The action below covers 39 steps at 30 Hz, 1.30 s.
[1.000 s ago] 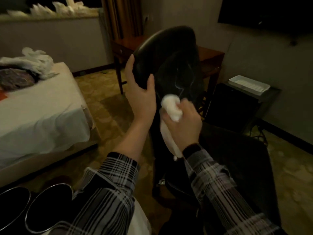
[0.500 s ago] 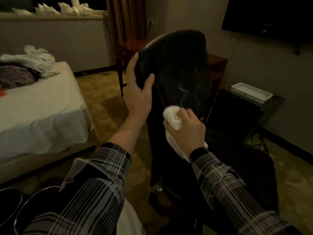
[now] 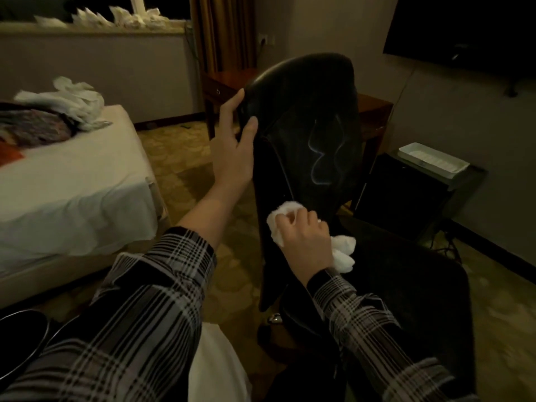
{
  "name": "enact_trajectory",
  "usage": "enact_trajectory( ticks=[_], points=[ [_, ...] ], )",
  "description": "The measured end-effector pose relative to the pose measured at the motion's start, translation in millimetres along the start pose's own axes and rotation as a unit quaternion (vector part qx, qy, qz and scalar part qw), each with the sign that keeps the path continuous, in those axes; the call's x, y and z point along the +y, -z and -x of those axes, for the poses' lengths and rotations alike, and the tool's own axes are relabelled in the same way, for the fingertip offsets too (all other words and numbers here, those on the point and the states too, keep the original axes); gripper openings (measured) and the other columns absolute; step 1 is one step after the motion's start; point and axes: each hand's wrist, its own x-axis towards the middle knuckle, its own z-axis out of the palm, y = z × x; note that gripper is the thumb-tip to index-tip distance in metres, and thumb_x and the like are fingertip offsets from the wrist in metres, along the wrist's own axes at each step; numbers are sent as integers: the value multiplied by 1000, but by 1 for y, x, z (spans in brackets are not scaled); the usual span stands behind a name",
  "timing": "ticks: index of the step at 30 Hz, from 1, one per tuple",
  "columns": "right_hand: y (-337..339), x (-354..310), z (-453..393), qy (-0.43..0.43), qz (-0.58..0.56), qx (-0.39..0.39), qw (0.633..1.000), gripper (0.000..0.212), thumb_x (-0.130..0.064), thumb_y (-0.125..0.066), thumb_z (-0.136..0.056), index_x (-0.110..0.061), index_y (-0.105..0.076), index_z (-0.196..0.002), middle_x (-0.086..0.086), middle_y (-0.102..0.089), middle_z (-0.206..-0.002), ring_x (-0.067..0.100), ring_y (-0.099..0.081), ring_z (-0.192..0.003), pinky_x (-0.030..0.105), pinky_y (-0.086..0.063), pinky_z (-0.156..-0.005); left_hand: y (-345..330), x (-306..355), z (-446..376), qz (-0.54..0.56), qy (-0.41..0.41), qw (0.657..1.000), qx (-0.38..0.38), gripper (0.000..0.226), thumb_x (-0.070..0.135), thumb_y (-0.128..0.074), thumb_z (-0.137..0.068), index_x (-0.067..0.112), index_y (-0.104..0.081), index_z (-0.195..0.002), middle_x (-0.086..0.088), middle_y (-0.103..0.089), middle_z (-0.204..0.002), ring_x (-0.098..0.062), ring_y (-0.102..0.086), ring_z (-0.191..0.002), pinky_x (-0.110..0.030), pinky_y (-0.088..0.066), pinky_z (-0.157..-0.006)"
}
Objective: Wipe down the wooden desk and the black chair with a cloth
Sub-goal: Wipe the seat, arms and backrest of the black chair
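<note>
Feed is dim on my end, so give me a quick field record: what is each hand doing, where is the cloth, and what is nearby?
left hand: left hand grips the top edge of the black leather chair back
right hand: right hand holds the crumpled white cloth
cloth position: low on the chair back, just above the seat
desk: reddish wooden desk behind the chair
nearby: white-sheeted bed on the left

A patterned carpet floor [image 3: 185, 169] carries the black chair [image 3: 313, 117], the wooden tabletop [image 3: 229, 78] behind it, and a bed [image 3: 72, 181] bearing crumpled white linens [image 3: 75, 97]. A white tray [image 3: 433, 163] sits on a dark cabinet [image 3: 412, 204].
</note>
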Motion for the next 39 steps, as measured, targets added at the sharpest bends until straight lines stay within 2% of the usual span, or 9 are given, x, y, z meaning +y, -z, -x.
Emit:
enact_trajectory(
  ticks=[3,8,15,19,22,24,29,36,39],
  points=[
    [14,4,12,-22,-60,-65,996,35,-23,-76,-68,-12,-57,-95,12,-56,-78,29,-55,-64,33,-43,-50,6,3,-1,-4,25,999,-42,43,25,-51,-94,23,-42,-136,29,-47,-112,2,-51,-110,-41,-48,-96],
    [51,-8,-32,-60,-163,60,983,45,-34,-72,-70,-10,-54,-103,9,-58,-87,25,-57,-74,32,-44,-54,6,7,5,9,22,999,-38,42,24,-50,-95,23,-42,-136,27,-50,-111,-3,-54,-108,-42,-51,-91],
    [-22,-26,16,-58,-26,-19,998,41,-22,-69,-73,-10,-47,-105,11,-55,-82,28,-54,-67,34,-42,-52,0,-2,5,-14,22,1000,-9,42,33,-47,-94,33,-42,-136,31,-51,-106,-10,-62,-97,-45,-53,-84],
    [-50,-36,58,-62,-50,-166,983,47,-21,-73,-72,-8,-46,-108,12,-56,-88,28,-57,-72,37,-47,-54,-4,-6,6,4,23,1000,-7,44,33,-45,-95,33,-39,-139,14,-53,-125,-6,-58,-108,-42,-50,-94],
    [-42,-32,63,-112,-146,-265,947,43,-26,-61,-83,-19,-43,-122,6,-52,-114,26,-55,-99,34,-43,-71,-4,-5,12,0,9,1000,-15,49,32,-43,-98,26,-32,-145,11,-46,-139,-6,-53,-118,-40,-46,-100],
    [-25,-24,56,-145,-202,-227,942,38,-35,-57,-85,-22,-45,-119,2,-52,-112,24,-57,-97,30,-40,-69,-3,-10,21,13,17,999,-32,53,34,-44,-98,23,-28,-147,13,-47,-138,-10,-55,-116,-40,-48,-97],
    [13,-1,4,-95,-200,112,969,33,-38,-56,-74,-12,-61,-94,9,-57,-85,26,-57,-71,30,-44,-56,1,-15,36,-19,133,986,-98,33,40,-54,-92,19,-59,-117,10,-64,-104,-5,-61,-99,-32,-50,-91],
    [-38,-7,15,-3,-76,136,988,30,-13,-74,-73,-9,-64,-101,14,-58,-81,30,-56,-69,34,-39,-57,8,-35,67,-15,183,973,-142,23,41,-55,-91,22,-64,-83,14,-64,-75,6,-60,-69,-13,-45,-65],
    [-56,-19,37,-44,-74,82,993,32,-12,-74,-69,-9,-65,-100,14,-56,-79,30,-56,-66,34,-42,-55,7,-51,83,-17,205,971,-118,26,41,-56,-91,18,-68,-94,18,-61,-75,3,-60,-76,-17,-48,-68]
  ],
)
